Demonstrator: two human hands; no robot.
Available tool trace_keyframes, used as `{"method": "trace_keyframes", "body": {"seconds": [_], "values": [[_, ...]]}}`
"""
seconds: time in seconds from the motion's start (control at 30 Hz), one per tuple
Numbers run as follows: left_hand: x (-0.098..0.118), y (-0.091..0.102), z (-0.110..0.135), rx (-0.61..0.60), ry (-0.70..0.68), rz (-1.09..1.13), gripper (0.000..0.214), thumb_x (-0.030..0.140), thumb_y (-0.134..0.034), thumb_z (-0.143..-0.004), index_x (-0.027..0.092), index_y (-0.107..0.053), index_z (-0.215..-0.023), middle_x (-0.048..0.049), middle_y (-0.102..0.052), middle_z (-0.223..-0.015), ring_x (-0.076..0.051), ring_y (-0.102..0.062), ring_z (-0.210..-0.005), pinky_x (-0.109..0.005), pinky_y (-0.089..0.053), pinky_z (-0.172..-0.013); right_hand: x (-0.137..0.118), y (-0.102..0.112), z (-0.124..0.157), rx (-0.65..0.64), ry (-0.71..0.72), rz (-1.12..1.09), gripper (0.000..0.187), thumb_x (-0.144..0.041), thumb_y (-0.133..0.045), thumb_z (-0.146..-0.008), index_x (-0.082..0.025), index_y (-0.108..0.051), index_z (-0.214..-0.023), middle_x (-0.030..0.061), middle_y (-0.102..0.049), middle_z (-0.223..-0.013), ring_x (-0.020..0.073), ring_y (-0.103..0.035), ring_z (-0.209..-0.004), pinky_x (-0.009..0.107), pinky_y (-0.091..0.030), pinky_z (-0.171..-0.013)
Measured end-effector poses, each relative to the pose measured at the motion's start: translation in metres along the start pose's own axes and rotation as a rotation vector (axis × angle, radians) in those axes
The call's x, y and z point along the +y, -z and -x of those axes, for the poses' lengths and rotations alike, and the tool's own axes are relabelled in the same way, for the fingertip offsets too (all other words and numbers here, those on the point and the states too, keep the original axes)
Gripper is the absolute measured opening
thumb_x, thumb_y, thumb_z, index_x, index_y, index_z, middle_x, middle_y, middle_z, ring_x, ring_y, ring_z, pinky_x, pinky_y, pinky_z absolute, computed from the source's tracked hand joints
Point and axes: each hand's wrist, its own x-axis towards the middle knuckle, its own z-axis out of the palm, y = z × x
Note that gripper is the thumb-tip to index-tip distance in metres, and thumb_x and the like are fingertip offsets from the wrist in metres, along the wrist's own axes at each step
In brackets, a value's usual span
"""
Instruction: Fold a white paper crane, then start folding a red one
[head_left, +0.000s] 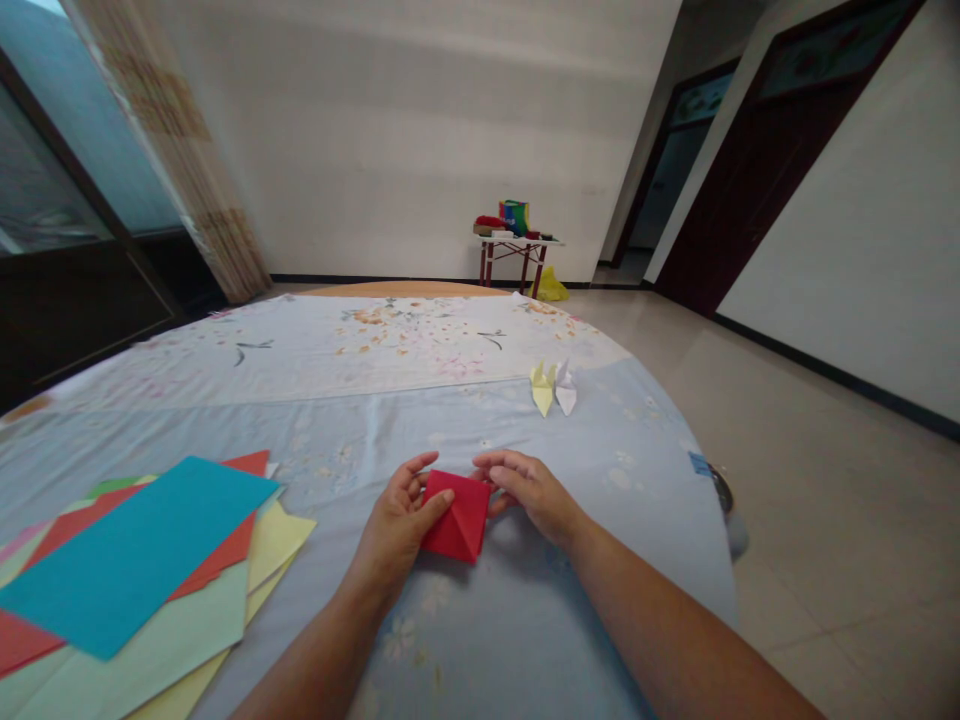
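A small square of red folded paper [461,525] is held just above the tablecloth, with diagonal creases on its upper face. My left hand [401,515] grips its left side, thumb pressed flat on top and the other fingers behind the upper left edge. At the right edge of the paper is my right hand [529,490], its fingers loosely stretched and apart. Some of those fingertips reach the paper's edge; whether they press on it I cannot make out.
Left of my hands lies a pile of coloured paper, a blue sheet [146,555] on top. Beyond my right hand stand a yellow folded paper figure [542,390] and a white one [566,390]. A patterned cloth [390,350] covers the round table. A small side table [517,242] stands by the wall.
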Motion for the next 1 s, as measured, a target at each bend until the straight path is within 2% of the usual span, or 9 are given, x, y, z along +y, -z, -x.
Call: {"method": "trace_keyframes", "body": {"seconds": [0.13, 0.3, 0.5, 0.67, 0.87, 1.0], "values": [[0.001, -0.001, 0.002, 0.004, -0.018, -0.02, 0.061, 0.03, -0.07, -0.063, 0.019, -0.044, -0.116, 0.002, -0.061, -0.079, -0.012, -0.061, -0.065, -0.024, -0.049, -0.061, 0.001, 0.0, 0.001, -0.064, -0.056, 0.083, 0.037, -0.044, -0.06, -0.073, -0.013, -0.061, -0.093, 0.0037, -0.063, -0.078, 0.0103, -0.058, -0.061, 0.021, -0.048, -0.052], [0.002, -0.001, 0.003, -0.028, 0.037, -0.02, 0.051, 0.031, -0.073, -0.061, 0.017, -0.052, -0.106, -0.0004, -0.065, -0.078, -0.013, -0.061, -0.064, -0.025, -0.049, -0.06, 0.008, -0.001, 0.001, 0.0, 0.003, 0.162, 0.031, -0.04, -0.064, -0.071, -0.012, -0.062, -0.082, 0.001, -0.062, -0.068, 0.0084, -0.054, -0.055, 0.021, -0.046, -0.053], [-0.003, 0.003, 0.001, -0.033, 0.08, -0.017, 0.037, 0.038, -0.069, -0.066, 0.016, -0.058, -0.094, -0.0004, -0.067, -0.072, -0.011, -0.058, -0.057, -0.021, -0.046, -0.056, 0.012, -0.001, 0.003, 0.027, 0.117, 0.328, 0.025, -0.037, -0.058, -0.077, -0.014, -0.065, -0.086, 0.0024, -0.065, -0.074, 0.0112, -0.057, -0.063, 0.024, -0.045, -0.061], [-0.006, 0.005, -0.001, -0.018, 0.063, -0.045, 0.033, 0.039, -0.068, -0.067, 0.017, -0.06, -0.09, 0.0009, -0.066, -0.07, -0.01, -0.057, -0.056, -0.02, -0.045, -0.055, 0.01, -0.001, 0.004, 0.009, 0.141, 0.405, 0.026, -0.037, -0.055, -0.079, -0.014, -0.066, -0.087, 0.0026, -0.065, -0.073, 0.0114, -0.056, -0.064, 0.023, -0.044, -0.06], [-0.004, 0.003, 0.0, -0.01, 0.044, -0.087, 0.03, 0.038, -0.068, -0.067, 0.016, -0.061, -0.086, 0.0018, -0.065, -0.067, -0.009, -0.056, -0.056, -0.018, -0.044, -0.053, 0.009, -0.004, 0.003, 0.01, 0.14, 0.363, 0.026, -0.037, -0.057, -0.078, -0.014, -0.065, -0.088, 0.0023, -0.064, -0.074, 0.01, -0.054, -0.063, 0.021, -0.042, -0.059], [-0.001, 0.001, 0.001, -0.026, 0.068, -0.061, 0.034, 0.039, -0.067, -0.068, 0.016, -0.061, -0.092, -0.0001, -0.067, -0.071, -0.01, -0.058, -0.058, -0.019, -0.044, -0.055, 0.008, -0.005, 0.002, 0.02, 0.071, 0.229, 0.026, -0.038, -0.059, -0.076, -0.013, -0.062, -0.081, -0.0014, -0.058, -0.062, 0.007, -0.048, -0.053, 0.018, -0.037, -0.05]]}}
